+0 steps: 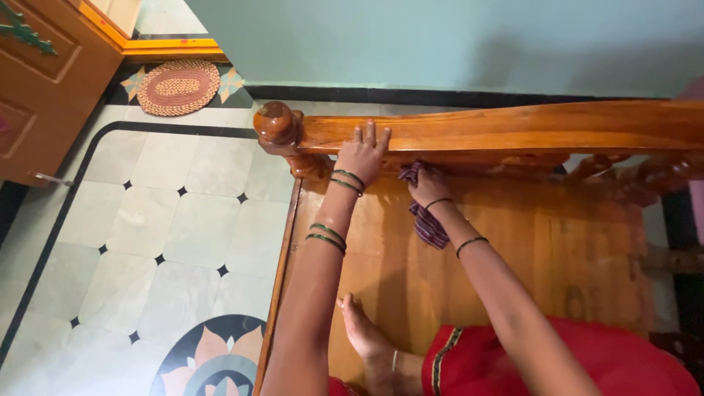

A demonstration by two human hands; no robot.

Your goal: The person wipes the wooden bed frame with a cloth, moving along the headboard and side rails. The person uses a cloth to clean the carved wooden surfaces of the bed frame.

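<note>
tiled floor beside; left hand lies flat on the wooden rail, bracing; just beside it, right hand clenches a striped cloth.

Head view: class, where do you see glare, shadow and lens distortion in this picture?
Head view: glare streaks the polished wooden rail beside the left hand; soft shadow falls under it around the right hand and cloth; the rail bows, suggesting wide-angle distortion.

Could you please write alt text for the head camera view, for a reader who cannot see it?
Seen from above, a person's right hand presses a striped purple cloth against a polished wooden bed frame, while the left hand rests on its top rail. Beside the bed lie a patterned tile floor and an oval woven mat.
</note>
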